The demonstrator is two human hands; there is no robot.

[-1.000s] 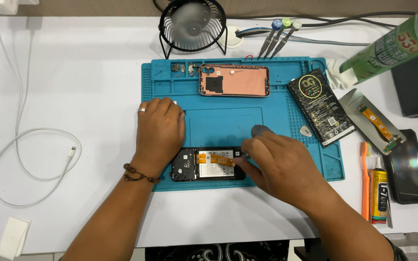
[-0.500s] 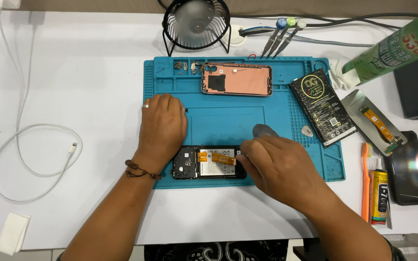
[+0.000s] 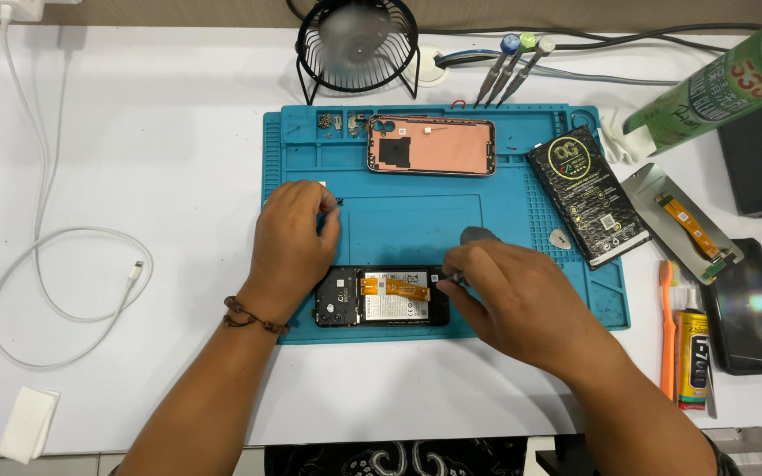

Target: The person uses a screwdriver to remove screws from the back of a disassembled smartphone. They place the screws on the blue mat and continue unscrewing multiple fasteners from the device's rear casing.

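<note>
Head view looks down on a white table (image 3: 134,132) carrying a blue repair mat (image 3: 399,220), with a small black fan (image 3: 356,40) at its far edge. An opened phone (image 3: 381,297) lies on the mat's near edge. Left hand (image 3: 293,242) rests palm-down beside it, fingers loosely curled, holding nothing visible. Right hand (image 3: 509,295) pinches a thin tool at the phone's right end; the tool's tip is mostly hidden by the fingers. A green bottle (image 3: 716,88) is cut off at the frame's upper right.
</note>
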